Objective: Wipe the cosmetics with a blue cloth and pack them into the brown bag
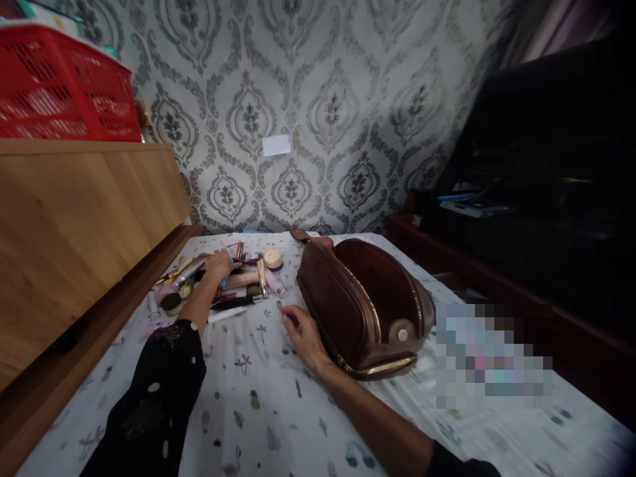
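My left hand [218, 266] reaches over a pile of cosmetics, fingers bent down among them; what they grip, if anything, is too small to make out. Around it lie several tubes, a pink-and-silver tube [273, 281], a round jar with a pale lid [273, 259], a dark-lidded round pot [171, 304], a black pen-like stick [233, 303] and a white stick [227, 315]. My right hand [304, 339] holds nothing, with fingers loosely bent and apart, just left of a brown leather toiletry bag [338, 298]. The bag stands unzipped, its dark inside showing.
A patterned white sheet [268, 411] covers the surface. Along the left runs a wooden panel [84, 232], with a red plastic basket [74, 86] on top. The papered wall [328, 132] stands behind. A blurred-out patch and dark furniture [497, 265] are at right.
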Demonstrator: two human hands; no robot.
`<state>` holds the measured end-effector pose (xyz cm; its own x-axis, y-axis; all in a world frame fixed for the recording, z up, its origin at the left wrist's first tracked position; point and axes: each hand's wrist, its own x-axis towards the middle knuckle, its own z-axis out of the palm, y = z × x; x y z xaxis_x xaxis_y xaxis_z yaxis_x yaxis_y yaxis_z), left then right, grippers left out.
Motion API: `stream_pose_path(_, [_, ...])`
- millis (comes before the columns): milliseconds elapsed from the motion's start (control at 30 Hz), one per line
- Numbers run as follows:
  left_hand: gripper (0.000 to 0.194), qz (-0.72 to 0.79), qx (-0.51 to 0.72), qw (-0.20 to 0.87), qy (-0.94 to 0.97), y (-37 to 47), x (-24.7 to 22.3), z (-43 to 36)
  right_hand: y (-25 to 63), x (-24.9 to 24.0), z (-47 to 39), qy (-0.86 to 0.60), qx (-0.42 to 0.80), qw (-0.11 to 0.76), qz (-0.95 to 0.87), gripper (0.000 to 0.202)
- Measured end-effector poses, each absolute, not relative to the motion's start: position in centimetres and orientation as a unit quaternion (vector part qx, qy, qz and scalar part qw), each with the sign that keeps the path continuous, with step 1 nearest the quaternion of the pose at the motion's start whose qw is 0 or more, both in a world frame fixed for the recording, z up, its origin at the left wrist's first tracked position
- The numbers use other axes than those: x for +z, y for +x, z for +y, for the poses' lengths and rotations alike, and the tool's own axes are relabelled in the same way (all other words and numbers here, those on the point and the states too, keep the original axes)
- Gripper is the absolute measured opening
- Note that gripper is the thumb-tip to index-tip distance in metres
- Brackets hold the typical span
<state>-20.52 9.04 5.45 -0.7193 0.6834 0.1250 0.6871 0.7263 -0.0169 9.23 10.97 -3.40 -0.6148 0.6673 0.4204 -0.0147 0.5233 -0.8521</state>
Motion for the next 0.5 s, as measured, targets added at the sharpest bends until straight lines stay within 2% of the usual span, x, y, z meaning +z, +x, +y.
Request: stream_pose_path(500, [0.049, -0.903, 0.062, 0.120, -0.407, -17.1, 6.4, 9.8, 8.4, -4.0, 10.4, -0.230, 0.412, 0.395, -0.788, 0.020])
